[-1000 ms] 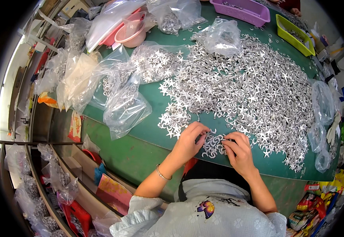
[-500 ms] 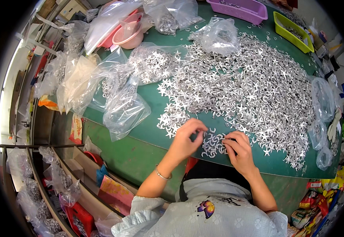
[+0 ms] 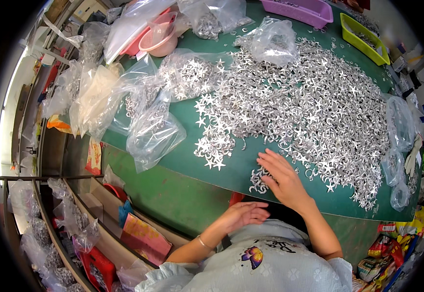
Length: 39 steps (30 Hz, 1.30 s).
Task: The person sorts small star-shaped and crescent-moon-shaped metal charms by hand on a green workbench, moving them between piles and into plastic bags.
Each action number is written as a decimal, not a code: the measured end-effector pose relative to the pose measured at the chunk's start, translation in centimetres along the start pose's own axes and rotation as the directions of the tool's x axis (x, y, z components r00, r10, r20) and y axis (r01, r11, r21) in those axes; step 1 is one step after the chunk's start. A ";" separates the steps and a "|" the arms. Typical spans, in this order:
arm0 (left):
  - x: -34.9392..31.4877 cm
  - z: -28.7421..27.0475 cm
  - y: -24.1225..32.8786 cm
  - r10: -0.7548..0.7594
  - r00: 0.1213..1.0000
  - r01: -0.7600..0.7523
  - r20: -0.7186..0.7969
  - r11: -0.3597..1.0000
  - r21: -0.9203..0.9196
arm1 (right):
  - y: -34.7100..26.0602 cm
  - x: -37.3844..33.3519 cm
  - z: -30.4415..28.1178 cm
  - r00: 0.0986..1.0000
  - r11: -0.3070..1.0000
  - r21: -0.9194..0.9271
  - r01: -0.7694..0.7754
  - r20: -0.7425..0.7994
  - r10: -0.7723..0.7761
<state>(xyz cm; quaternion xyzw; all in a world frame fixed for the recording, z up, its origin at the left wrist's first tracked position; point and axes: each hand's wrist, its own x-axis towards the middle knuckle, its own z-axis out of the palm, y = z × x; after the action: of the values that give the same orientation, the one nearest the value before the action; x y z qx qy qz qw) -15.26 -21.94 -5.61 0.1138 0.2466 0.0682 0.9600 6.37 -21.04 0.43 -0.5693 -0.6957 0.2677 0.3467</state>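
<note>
My right hand (image 3: 285,179) is over the green table's (image 3: 182,151) near edge, its fingers stretched out. Beneath and beside its fingertips is a small heap of silver crescent-shaped pieces (image 3: 257,181), partly hidden by the hand. Off the edge, in front of my body, my left hand (image 3: 245,215) has its fingers extended and nothing visible in it. Beyond both hands spreads a large pile of silver star and crescent pieces (image 3: 319,107). A smaller cluster of stars (image 3: 215,151) lies left of the small heap.
Clear plastic bags (image 3: 154,138) lie on the table's left side, some holding silver pieces. Pink baskets (image 3: 158,44), a purple tray (image 3: 302,13) and a yellow-green tray (image 3: 362,41) stand at the back. Shelves with bagged pieces (image 3: 41,233) are at lower left.
My left hand has moved from the small heap down off the table's edge toward my body. My right hand has opened from a pinch and shifted left over the heap, which looks smaller or more covered.
</note>
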 end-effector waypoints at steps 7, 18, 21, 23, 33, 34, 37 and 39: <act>4.4 -2.4 0.0 0.078 0.874 0.173 0.479 0.872 -0.458 | -0.1 -0.5 0.2 0.960 0.982 -0.081 0.170 0.239 -0.147; 5.3 -5.5 -1.3 -0.019 0.951 0.216 0.307 0.752 -0.623 | -2.8 -4.5 -0.6 0.914 0.930 0.329 0.161 0.305 -0.266; 5.8 -2.5 -0.9 -0.091 0.980 0.166 0.175 0.861 -0.481 | -2.3 -4.9 -0.3 0.972 0.892 0.444 0.086 0.159 -0.172; 5.9 -2.6 -1.6 -0.105 0.994 0.088 -0.035 0.939 -0.333 | -2.1 -4.4 -0.4 0.992 0.880 0.470 0.064 0.066 -0.108; -9.2 3.8 7.7 0.389 0.885 -0.450 -0.256 0.858 -0.247 | 0.1 -5.1 0.8 0.967 0.773 0.633 0.029 -0.213 0.138; -10.9 4.8 10.1 0.544 0.799 -0.600 -0.257 0.745 -0.290 | 0.1 -5.1 0.8 0.963 0.770 0.637 0.022 -0.221 0.155; -14.2 5.7 17.5 0.791 0.488 -0.842 -0.369 0.315 -0.438 | 0.0 -4.9 0.8 0.963 0.803 0.595 0.031 -0.234 0.136; -15.5 3.4 22.8 0.817 0.335 -0.911 -0.469 0.154 -0.382 | 0.3 -5.0 1.1 0.966 0.812 0.583 0.018 -0.219 0.136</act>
<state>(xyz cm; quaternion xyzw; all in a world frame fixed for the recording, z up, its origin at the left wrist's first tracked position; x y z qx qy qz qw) -28.74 -3.42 10.15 -0.0757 0.1727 0.6856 0.7032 6.18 -25.86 -1.37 -0.4868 -0.5133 0.4038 0.5801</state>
